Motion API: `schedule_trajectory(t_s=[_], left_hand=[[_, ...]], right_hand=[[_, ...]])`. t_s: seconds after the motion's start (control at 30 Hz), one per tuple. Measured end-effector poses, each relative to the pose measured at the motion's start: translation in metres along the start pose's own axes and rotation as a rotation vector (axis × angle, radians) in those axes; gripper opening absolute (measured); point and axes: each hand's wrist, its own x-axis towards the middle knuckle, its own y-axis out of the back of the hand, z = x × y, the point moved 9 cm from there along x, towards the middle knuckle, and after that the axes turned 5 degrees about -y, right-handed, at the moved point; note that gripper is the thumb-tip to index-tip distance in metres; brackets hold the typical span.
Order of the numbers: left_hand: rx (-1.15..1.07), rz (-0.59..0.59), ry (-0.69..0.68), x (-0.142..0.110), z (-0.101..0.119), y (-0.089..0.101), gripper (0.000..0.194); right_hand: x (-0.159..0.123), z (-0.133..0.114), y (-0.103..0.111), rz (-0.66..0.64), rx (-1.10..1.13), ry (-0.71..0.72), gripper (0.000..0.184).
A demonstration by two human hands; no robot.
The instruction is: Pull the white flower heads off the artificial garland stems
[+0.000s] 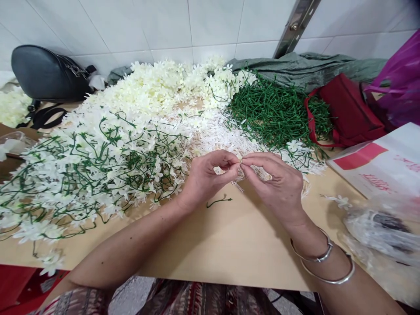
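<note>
My left hand (pixel 213 175) and my right hand (pixel 277 181) meet fingertip to fingertip above the table. Between them they pinch a small pale artificial flower (pixel 239 159), mostly covered by the fingers. Just below lies one loose green plastic stem (pixel 219 201) on the bare wood. Behind my hands spreads a heap of thin white strands (pixel 223 135). To the left is a large pile of white flowers on green stems (pixel 108 162). Farther back are loose cream blossoms (pixel 154 87), and a mound of green stems (pixel 272 111) sits at the back right.
On the right are a red bag (pixel 352 109), a purple plastic bag (pixel 402 78), a white printed box (pixel 383 162) and clear plastic wrapping (pixel 377 227). A black bag (pixel 49 74) stands at the back left against the tiled wall (pixel 216 22). The wooden table (pixel 210 249) ends close to my body.
</note>
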Motion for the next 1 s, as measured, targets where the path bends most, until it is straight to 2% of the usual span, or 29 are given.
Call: schedule_trajectory(t_s=[0.23,0.73,1.0], left_hand=[[0.089,0.012,-0.093,-0.001,0.007,0.004,0.010],[-0.057,-0.056,0.163,0.000,-0.011,0.000,0.011],[-0.077,-0.082,0.157,0.000,-0.014,-0.003,0.013]], right_hand=[[0.001,-0.007,-0.003,-0.023,-0.032,0.099,0.012],[0.001,-0.005,-0.005,-0.024,0.029,0.069,0.014],[0.001,0.003,-0.007,-0.057,0.070,-0.044,0.013]])
